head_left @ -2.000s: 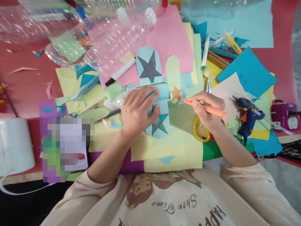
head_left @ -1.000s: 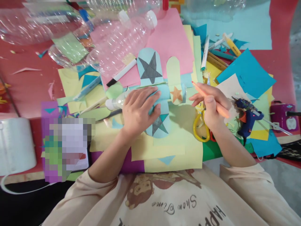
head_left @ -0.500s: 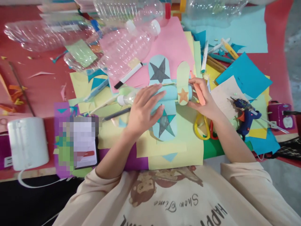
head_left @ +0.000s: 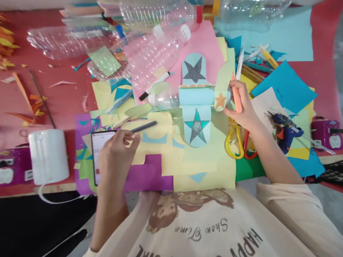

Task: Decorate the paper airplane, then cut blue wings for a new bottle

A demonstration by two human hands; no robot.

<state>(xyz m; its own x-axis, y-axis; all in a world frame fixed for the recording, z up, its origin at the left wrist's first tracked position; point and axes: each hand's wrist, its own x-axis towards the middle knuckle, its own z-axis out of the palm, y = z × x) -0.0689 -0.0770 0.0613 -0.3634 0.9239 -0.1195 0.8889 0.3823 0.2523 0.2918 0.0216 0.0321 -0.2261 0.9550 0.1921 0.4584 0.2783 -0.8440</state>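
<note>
- On the paper-strewn worktop (head_left: 61,103), a bottle plane (head_left: 197,96) lies crosswise beyond the person's hands, its star-marked wings spread.
- The right hand (head_left: 242,109) is clamped on an orange marker (head_left: 237,98), fingertips against the plane's tail beside the orange star. Colouring looks paused, and more of it would call for the tip turned onto the paper.
- The left hand (head_left: 118,151), well apart, pinches a dark pen (head_left: 146,126) over a smartphone (head_left: 95,157).
- The phone's screen is half covered and unreadable, and the scissors (head_left: 227,144) sit partly under the right wrist.
</note>
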